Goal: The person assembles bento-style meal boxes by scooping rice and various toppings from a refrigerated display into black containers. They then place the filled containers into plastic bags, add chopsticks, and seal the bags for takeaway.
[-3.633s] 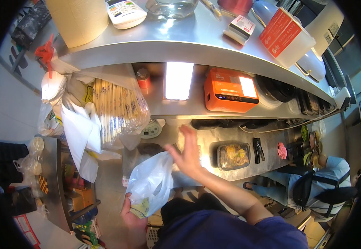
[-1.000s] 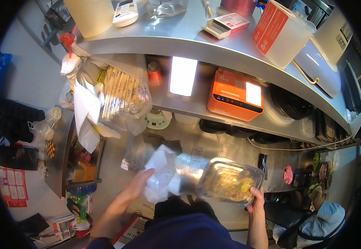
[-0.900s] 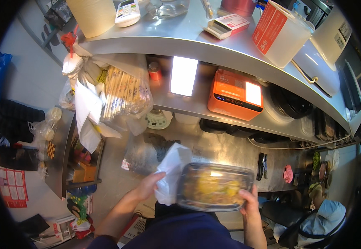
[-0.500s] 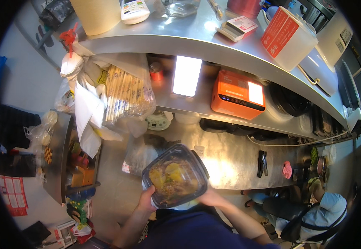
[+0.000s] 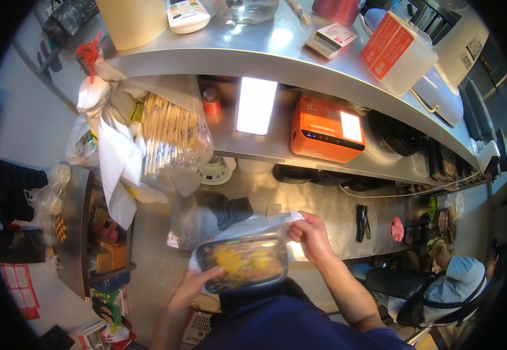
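Note:
A black takeaway container point(image 5: 245, 262) with a clear lid, yellow and brown food showing through it, is tilted in front of my body. My left hand point(image 5: 192, 286) grips its left side, thumb on the lid. Behind the container lies a thin whitish plastic bag point(image 5: 253, 226). My right hand point(image 5: 310, 234) is closed on that bag's upper right corner, apart from the container. Just beyond, a stack of clear plastic bags point(image 5: 189, 224) and a dark crumpled item point(image 5: 230, 211) rest on the steel counter point(image 5: 306, 201).
On the shelf stand a bright lit screen point(image 5: 257, 106), an orange device point(image 5: 327, 129) and a small red-capped jar point(image 5: 211, 102). Bagged chopsticks point(image 5: 172, 131) hang over the shelf's left end. Black straps point(image 5: 363, 223) lie on the counter. Another person point(image 5: 457, 286) is at the right.
My right hand has left the container's right side and moved up and right, drawing out the bag's corner. The container has turned and lowered slightly, still in my left hand.

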Motion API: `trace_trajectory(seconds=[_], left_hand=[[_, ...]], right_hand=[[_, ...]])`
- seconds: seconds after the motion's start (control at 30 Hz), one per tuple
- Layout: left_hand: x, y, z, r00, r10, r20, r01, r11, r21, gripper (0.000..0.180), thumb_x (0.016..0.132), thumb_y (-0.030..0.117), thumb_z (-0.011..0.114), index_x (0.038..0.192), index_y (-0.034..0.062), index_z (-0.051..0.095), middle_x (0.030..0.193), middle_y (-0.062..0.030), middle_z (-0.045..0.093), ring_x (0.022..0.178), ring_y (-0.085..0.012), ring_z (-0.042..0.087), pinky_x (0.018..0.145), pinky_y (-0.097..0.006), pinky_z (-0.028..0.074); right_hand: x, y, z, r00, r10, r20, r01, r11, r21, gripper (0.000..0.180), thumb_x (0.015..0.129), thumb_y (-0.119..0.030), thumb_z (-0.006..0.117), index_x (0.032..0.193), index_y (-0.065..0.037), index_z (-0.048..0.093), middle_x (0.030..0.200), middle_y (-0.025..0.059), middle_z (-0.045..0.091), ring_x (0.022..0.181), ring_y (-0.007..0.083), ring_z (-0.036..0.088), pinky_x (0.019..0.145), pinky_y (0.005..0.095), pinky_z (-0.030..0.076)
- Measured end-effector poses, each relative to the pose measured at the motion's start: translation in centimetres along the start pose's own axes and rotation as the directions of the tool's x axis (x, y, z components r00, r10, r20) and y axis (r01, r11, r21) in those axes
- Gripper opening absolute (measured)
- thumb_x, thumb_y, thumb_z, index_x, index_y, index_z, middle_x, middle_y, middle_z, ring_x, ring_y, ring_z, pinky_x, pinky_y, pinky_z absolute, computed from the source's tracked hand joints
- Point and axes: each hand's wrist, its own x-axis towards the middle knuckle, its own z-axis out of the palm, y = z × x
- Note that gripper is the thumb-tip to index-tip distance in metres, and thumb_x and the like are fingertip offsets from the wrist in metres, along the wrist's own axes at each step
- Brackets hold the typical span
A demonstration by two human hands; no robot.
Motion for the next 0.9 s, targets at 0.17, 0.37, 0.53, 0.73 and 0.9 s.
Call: trace_trajectory(seconds=[0.17, 0.37, 0.53, 0.73, 0.9], left_hand=[[6.8, -5.4, 4.7, 0.977, -0.211, 0.011, 0.209, 0.962, -0.176, 0.068, 0.09, 0.004, 0.075, 0.147, 0.0059, 0.04, 0.134, -0.0109, 0.061, 0.121, -0.0227, 0.061, 0.101, -0.038, 0.053], [16.6, -14.9, 15.5, 0.996, -0.058, 0.069, 0.052, 0.994, 0.091, 0.079, 0.083, 0.013, 0.084, 0.15, 0.006, 0.042, 0.14, -0.0117, 0.057, 0.127, -0.024, 0.056, 0.108, -0.039, 0.047], [22.1, -20.5, 21.4, 0.992, 0.071, 0.101, -0.11, 0.88, 0.462, 0.093, 0.075, 0.02, 0.089, 0.153, 0.0072, 0.04, 0.14, -0.0132, 0.059, 0.128, -0.0244, 0.056, 0.108, -0.035, 0.045], [22.8, -18.4, 19.0, 0.967, 0.2, 0.156, -0.25, 0.639, 0.728, 0.047, 0.087, 0.019, 0.076, 0.128, 0.0009, 0.064, 0.114, -0.022, 0.071, 0.107, -0.0364, 0.068, 0.095, -0.041, 0.052], [20.8, -9.1, 20.7, 0.926, 0.228, 0.302, -0.331, 0.103, 0.938, 0.02, 0.087, 0.009, 0.069, 0.106, 0.0042, 0.075, 0.092, -0.0236, 0.072, 0.087, -0.0401, 0.072, 0.084, -0.046, 0.057]], right_hand=[[-5.3, -1.6, -4.5, 0.959, -0.281, -0.025, 0.08, 0.355, -0.931, 0.033, 0.095, -0.024, 0.068, 0.083, 0.006, 0.067, 0.062, 0.0115, 0.058, 0.054, 0.0209, 0.059, 0.055, 0.0389, 0.047], [-8.1, -2.8, -7.1, 0.987, -0.022, -0.157, 0.018, 0.999, -0.029, 0.025, 0.102, -0.025, 0.065, 0.088, -0.005, 0.062, 0.06, -0.0026, 0.052, 0.049, 0.0067, 0.046, 0.048, 0.0237, 0.035], [-5.6, -4.9, -8.5, 0.897, -0.228, -0.379, 0.196, 0.973, -0.121, 0.018, 0.099, -0.022, 0.068, 0.089, -0.007, 0.063, 0.058, -0.0062, 0.045, 0.048, 0.0051, 0.037, 0.048, 0.0239, 0.032], [-7.3, -5.3, -16.4, 0.909, -0.212, -0.359, 0.227, 0.974, 0.001, 0.023, 0.099, -0.025, 0.067, 0.085, -0.008, 0.058, 0.054, -0.0072, 0.033, 0.045, 0.0056, 0.028, 0.047, 0.0259, 0.029], [-7.8, -5.3, -18.0, 0.891, -0.233, -0.39, 0.244, 0.97, -0.022, 0.024, 0.098, -0.026, 0.068, 0.086, -0.007, 0.058, 0.054, -0.0063, 0.034, 0.045, 0.0066, 0.029, 0.048, 0.0267, 0.033]])
